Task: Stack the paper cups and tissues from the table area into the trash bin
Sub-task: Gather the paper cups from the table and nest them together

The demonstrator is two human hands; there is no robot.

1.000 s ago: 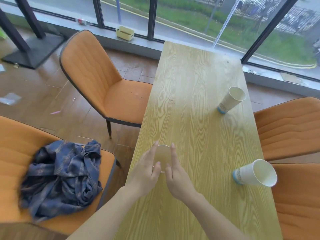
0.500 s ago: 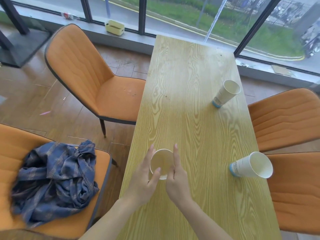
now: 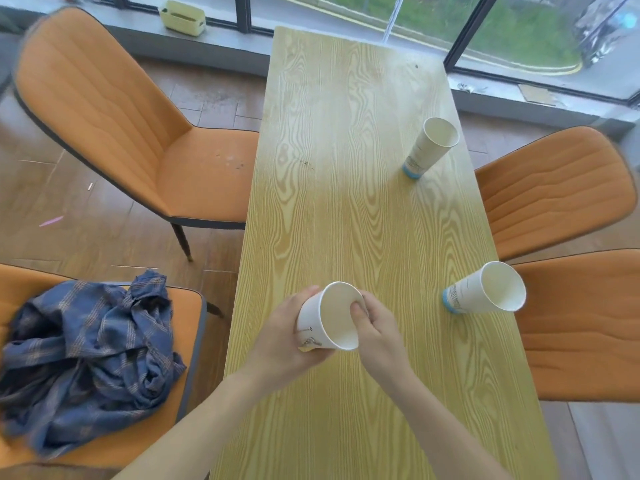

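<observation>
A white paper cup (image 3: pixel 334 315) is held over the near part of the wooden table (image 3: pixel 349 209), tilted with its mouth toward me. My left hand (image 3: pixel 282 344) wraps its outer wall from the left and below. My right hand (image 3: pixel 375 332) grips the right rim, thumb inside the mouth. A second paper cup (image 3: pixel 485 289) with a blue base stands at the table's right edge. A third paper cup (image 3: pixel 431 145) stands farther back on the right. No tissues or trash bin show in this view.
Orange chairs flank the table: one at far left (image 3: pixel 114 133), one at near left (image 3: pixel 187 306) carrying a crumpled blue plaid cloth (image 3: pixel 86 351), two on the right (image 3: pixel 554 188) (image 3: pixel 585 323). A yellow box (image 3: pixel 181 17) sits on the window ledge.
Both hands have closed on the near cup and lifted it off the table, tipping its mouth toward me. The other two cups have not moved.
</observation>
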